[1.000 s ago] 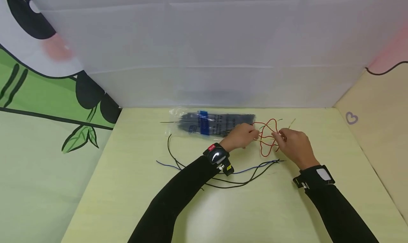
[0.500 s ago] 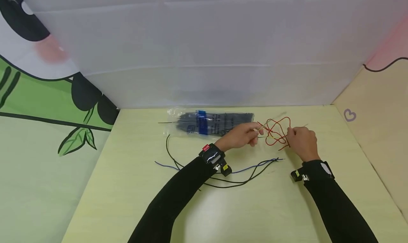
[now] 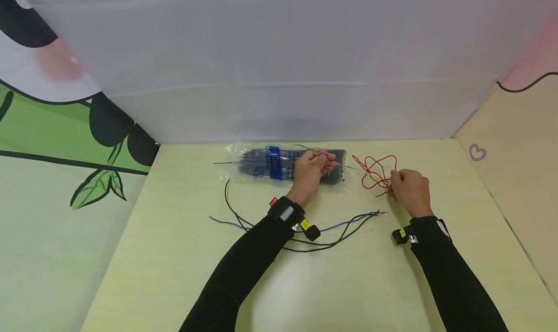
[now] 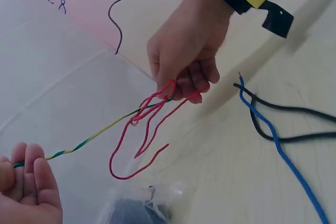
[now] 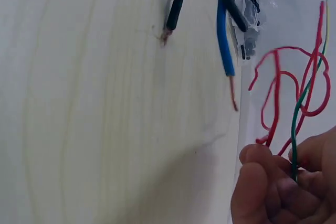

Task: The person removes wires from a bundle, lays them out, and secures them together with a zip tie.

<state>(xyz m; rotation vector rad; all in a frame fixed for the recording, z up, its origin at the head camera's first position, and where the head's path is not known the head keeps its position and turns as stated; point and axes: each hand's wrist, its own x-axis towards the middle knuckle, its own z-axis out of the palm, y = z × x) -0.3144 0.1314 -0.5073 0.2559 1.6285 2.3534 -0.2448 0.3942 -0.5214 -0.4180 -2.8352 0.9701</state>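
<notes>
In the head view, my left hand is raised in front of the clear bag, with its fingers pinching a green-and-yellow wire. That wire runs taut across the left wrist view to my right hand. My right hand grips a loose tangle of red wire along with the green-and-yellow wire, its fingertips closed near the tangle's right side. Several red loops hang free of the fingers, and the green-and-yellow wire passes among them. What lies inside the right fist is hidden.
Black wires and a blue wire lie on the table in front, partly under my left forearm. A clear bag of dark thin strips with a blue band lies near the back wall.
My left hand has moved left and away from the red tangle, drawing the green-and-yellow wire out with it. My right hand shifted slightly right, then held its place with the red wire.
</notes>
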